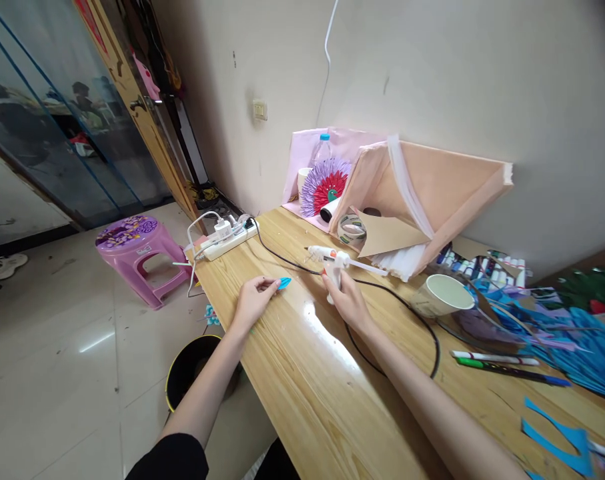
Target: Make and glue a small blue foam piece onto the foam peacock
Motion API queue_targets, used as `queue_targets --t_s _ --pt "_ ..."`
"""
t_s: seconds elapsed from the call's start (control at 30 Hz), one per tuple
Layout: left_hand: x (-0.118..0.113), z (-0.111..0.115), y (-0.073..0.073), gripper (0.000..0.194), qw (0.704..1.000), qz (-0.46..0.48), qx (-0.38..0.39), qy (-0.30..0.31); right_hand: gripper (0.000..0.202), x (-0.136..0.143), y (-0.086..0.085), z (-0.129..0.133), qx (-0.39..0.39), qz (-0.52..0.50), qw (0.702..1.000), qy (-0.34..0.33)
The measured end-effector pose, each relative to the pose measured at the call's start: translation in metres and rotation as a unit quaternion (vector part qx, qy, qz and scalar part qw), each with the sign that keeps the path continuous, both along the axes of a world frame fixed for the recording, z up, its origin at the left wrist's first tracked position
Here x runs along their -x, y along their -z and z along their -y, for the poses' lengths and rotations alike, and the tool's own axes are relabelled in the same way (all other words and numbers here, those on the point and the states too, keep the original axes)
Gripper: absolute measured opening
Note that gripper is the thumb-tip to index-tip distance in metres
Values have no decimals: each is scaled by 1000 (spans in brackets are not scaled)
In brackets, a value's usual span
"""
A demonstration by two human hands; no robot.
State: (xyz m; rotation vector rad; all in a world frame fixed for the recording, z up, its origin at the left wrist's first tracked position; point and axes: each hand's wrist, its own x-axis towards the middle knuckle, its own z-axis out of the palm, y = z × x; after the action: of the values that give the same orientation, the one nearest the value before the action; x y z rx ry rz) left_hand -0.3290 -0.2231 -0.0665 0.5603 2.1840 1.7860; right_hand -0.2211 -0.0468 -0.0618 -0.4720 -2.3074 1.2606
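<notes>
Hot-glue gun point(335, 261): white body, orange accents; glue stick point(369, 268) translucent white. Paper petal point(285, 283): bright blue, apparently with darker streaks, though too small to be sure. Power cord point(437, 347): black. Tabletop point(302, 373): yellowish-brown, streaked wood grain, glossy white reflection. Power strip point(229, 243): white. Stool point(162, 253): pink; its seat point(127, 231) purple, floral pattern with pale and dark patches. Bin point(167, 380): black, yellow rim. Petalled ornament point(327, 187): lilac outer ring, red inner ring, green centre. Bottle cap point(325, 137): blue. Open box point(452, 177): peach. Cup point(449, 293): pale, faintly greenish. Felt-tip pens: one white with red markings point(495, 358), one black with green and blue ends point(515, 373). Cut paper scrap point(557, 437): plain blue. Sleeve point(172, 460): black.
</notes>
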Motion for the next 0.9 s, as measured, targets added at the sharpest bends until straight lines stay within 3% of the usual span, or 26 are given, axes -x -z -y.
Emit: queue_targets --t_s 0.07,0.17,0.3,0.47,0.63,0.77,0.9 --pt "-2 -2 -4 27 1000 14 -8 12 27 18 2 -8 -73 -1 997 24" --pt "-9 -8 -12 28 999 38 -13 35 26 35 8 -15 -84 13 996 13" --pt "-22 -23 -30 29 994 63 -16 84 21 25 8 -17 -69 35 997 0" --pt "-49 -57 -52 25 980 65 -36 186 26 -48 -22 -25 12 25 999 37" --pt "-88 -102 -55 25 953 56 -33 296 20 -136 -48 -33 83 -37 994 65" --pt "-119 -129 -49 24 934 58 -12 353 18 -178 -40 -41 91 -49 985 135" --pt "-138 -140 -39 24 924 74 11 375 18 -195 -21 -47 158 -52 975 149"
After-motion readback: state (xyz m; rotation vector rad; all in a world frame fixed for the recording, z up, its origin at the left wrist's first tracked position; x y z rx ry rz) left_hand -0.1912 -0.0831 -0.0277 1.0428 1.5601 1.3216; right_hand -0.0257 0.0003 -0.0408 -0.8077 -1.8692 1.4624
